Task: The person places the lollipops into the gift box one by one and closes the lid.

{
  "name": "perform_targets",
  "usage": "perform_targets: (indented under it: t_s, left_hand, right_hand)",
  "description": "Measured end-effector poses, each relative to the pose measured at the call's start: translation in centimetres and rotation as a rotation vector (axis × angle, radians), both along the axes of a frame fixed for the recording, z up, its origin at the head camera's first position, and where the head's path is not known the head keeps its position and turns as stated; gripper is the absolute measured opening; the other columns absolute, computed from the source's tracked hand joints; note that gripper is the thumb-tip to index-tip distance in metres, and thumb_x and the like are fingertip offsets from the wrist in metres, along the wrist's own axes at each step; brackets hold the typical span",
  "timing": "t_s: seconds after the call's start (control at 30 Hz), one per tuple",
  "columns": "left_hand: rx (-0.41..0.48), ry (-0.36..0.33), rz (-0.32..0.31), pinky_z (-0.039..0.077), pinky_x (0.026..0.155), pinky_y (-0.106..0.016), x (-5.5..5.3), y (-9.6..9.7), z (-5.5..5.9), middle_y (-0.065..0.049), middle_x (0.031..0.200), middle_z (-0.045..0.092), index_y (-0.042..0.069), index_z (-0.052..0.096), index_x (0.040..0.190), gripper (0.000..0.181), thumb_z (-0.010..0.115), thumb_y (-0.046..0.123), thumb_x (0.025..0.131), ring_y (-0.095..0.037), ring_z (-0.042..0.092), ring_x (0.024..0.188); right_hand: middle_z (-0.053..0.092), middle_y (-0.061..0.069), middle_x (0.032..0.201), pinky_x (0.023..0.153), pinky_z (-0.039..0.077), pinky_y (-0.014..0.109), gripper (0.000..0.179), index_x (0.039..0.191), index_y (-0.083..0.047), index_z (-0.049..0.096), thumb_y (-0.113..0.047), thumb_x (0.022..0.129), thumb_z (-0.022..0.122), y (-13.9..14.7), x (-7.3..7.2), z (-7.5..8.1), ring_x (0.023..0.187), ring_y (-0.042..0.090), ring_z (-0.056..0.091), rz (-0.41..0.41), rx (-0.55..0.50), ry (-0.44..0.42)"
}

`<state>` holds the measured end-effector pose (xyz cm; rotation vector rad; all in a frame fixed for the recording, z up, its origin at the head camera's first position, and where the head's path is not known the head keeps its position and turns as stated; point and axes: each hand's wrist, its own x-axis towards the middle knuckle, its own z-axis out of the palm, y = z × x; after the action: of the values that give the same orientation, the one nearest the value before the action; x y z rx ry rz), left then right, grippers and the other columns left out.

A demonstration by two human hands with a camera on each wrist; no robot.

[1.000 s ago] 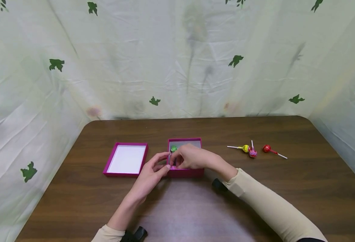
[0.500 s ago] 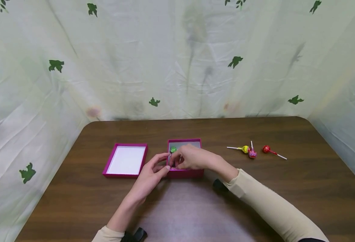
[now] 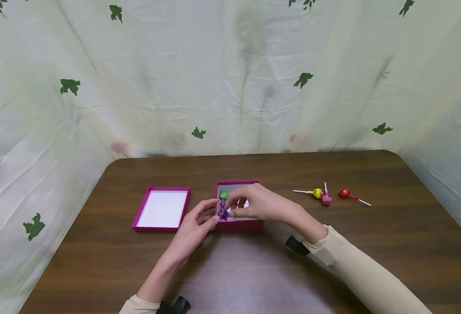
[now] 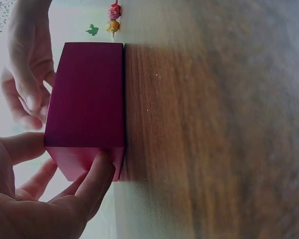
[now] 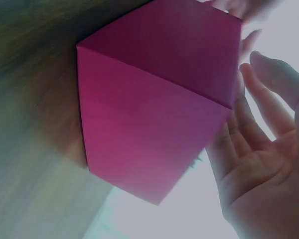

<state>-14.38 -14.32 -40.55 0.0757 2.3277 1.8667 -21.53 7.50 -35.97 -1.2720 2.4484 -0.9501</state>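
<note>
An uncovered magenta box stands in the middle of the table. Inside, along its left wall, lie a green-wrapped lollipop and a dark blue-purple one; part of the contents is hidden by the hands. My left hand touches the box's left side, thumb at the near left corner, fingers spread against the wall in the left wrist view. Over the box my right hand hovers, fingers bent loosely beside the lollipops. In the right wrist view its thumb and fingers stand apart with nothing between them.
A magenta lid with a white inside lies left of the box. On the right are a yellow lollipop, a pink one touching it, and a red one. A patterned cloth hangs behind the table.
My right hand has drawn slightly right and loosened from the left part of the box, so the blue-purple lollipop now shows. The left hand stays at the box.
</note>
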Motion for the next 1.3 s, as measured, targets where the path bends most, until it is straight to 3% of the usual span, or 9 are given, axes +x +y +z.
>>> perform_targets:
  t_s: [0.3,0.43,0.6,0.77,1.0,1.3]
  left_hand:
    - [-0.017,-0.009,0.017,0.052,0.091,-0.042,-0.1,0.1,0.0,-0.007,0.140,0.051,0.017,0.055,0.137,0.043,0.064,0.013,0.095,-0.030,0.059,0.115]
    - [-0.012,-0.003,0.012,0.052,0.091,-0.042,-0.1,0.1,0.0,-0.007,0.140,0.051,0.016,0.056,0.137,0.043,0.064,0.013,0.095,-0.030,0.059,0.115]
    - [-0.001,0.004,0.012,0.052,0.091,-0.042,0.0,0.1,0.1,-0.007,0.140,0.052,0.016,0.056,0.137,0.043,0.065,0.013,0.095,-0.029,0.059,0.115]
    - [0.015,0.007,0.010,0.052,0.091,-0.041,0.0,0.1,0.1,-0.009,0.140,0.051,0.014,0.056,0.137,0.043,0.065,0.012,0.095,-0.029,0.060,0.114]
    - [-0.017,0.002,0.020,0.052,0.090,-0.041,-0.1,0.1,-0.2,-0.008,0.139,0.052,0.016,0.056,0.137,0.043,0.065,0.012,0.094,-0.028,0.061,0.113]
    - [-0.028,-0.007,0.023,0.052,0.091,-0.042,-0.1,0.0,-0.2,-0.005,0.140,0.051,0.019,0.056,0.137,0.043,0.065,0.014,0.095,-0.029,0.059,0.115]
  right_hand:
    - [0.066,-0.016,0.091,0.067,0.052,0.027,0.017,0.106,-0.024,0.071,-0.018,0.090,0.072,2.3,1.4,1.0,0.079,0.005,0.060,-0.088,-0.044,-0.001]
    - [0.066,-0.016,0.090,0.064,0.052,0.029,0.019,0.107,-0.028,0.069,-0.018,0.091,0.071,3.5,2.1,1.5,0.075,0.011,0.062,-0.125,-0.074,-0.032]
    - [0.067,-0.012,0.091,0.067,0.054,0.030,0.020,0.108,-0.027,0.069,-0.018,0.091,0.072,5.1,2.7,1.8,0.076,0.014,0.065,-0.162,-0.121,-0.064]
    - [0.066,-0.011,0.091,0.071,0.055,0.032,0.023,0.109,-0.024,0.069,-0.014,0.089,0.073,6.5,2.9,1.6,0.080,0.010,0.063,-0.177,-0.149,-0.033]
    - [0.066,-0.012,0.092,0.075,0.054,0.032,0.025,0.107,-0.026,0.068,-0.012,0.088,0.075,8.5,3.4,1.6,0.084,0.012,0.063,-0.212,-0.152,0.001]
    - [0.069,-0.010,0.098,0.077,0.054,0.030,0.024,0.108,-0.030,0.068,-0.018,0.088,0.076,11.3,3.9,1.3,0.086,0.009,0.064,-0.303,-0.148,-0.018]
